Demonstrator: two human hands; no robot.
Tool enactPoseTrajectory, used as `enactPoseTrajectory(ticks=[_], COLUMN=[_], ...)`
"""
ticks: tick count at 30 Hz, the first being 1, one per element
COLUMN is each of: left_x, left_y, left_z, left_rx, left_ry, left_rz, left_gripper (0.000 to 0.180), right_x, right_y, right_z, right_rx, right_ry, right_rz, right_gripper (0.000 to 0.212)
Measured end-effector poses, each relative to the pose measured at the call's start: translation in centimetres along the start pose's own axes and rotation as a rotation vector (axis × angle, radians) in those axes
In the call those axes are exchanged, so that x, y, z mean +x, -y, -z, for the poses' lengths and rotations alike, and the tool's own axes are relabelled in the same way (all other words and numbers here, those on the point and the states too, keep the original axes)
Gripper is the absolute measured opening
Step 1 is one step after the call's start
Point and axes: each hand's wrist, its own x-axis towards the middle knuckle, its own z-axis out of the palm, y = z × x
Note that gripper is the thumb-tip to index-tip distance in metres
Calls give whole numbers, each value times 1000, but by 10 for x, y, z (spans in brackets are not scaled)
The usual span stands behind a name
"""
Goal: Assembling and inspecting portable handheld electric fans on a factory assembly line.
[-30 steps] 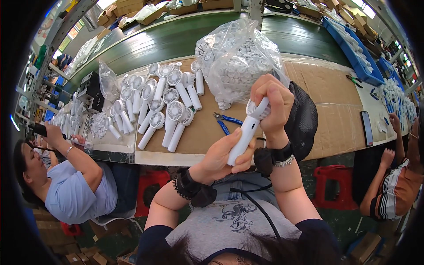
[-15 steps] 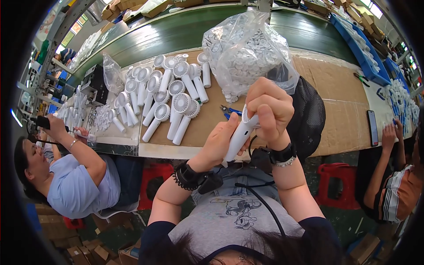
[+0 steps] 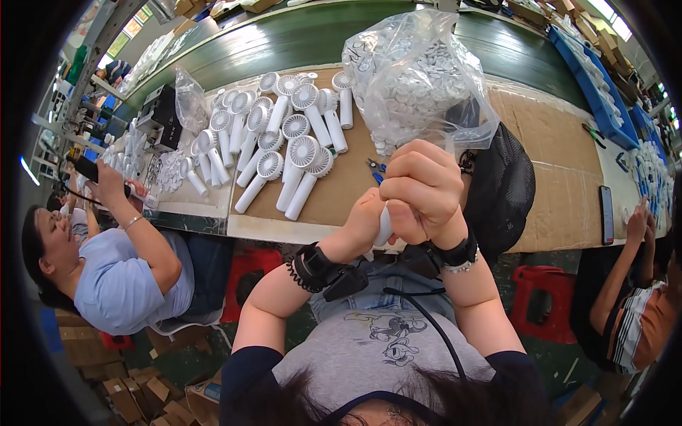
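Note:
A white handheld fan (image 3: 384, 228) is between my two hands, close to the table's front edge. Only a short stretch of its white body shows; the rest is covered by my fingers. My left hand (image 3: 356, 224) is closed around it from the left. Curled over its upper part, my right hand (image 3: 424, 186) presses against the left fingers. Several more white handheld fans (image 3: 304, 151) lie in a group on the cardboard to the left. Blue-handled cutters (image 3: 376, 170) lie just beyond my hands, partly hidden.
A clear plastic bag (image 3: 419, 78) of small white parts stands beyond my hands. A black mesh bag (image 3: 506, 192) sits on the right. A phone (image 3: 606, 214) and a blue bin (image 3: 597, 89) are farther right. Co-workers sit at both sides; a green conveyor (image 3: 284, 42) runs behind.
My right hand has lowered and closed in on my left hand, so the fan is now mostly covered. The whole view has shifted slightly.

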Motion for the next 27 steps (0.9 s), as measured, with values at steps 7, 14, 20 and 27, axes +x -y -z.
enactPoseTrajectory(ticks=[7,14,20,27], left_x=[-7,0,-1,1], left_y=[-12,-12,-50,-44], left_z=[-32,5,-4,-15], left_rx=[55,484,1328,1358], left_ry=[-220,-212,-301,-403], left_rz=[-120,-397,-1061,-1204], left_gripper=[31,31,25,23], right_x=[-6,-44,-87,-74], right_y=[-2,4,39,38], right_z=[2,-3,-11,-19], right_rx=[31,-293,88,168], right_ry=[50,-668,-366,-200], right_rz=[8,134,-528,-623], right_gripper=[23,55,54,41])
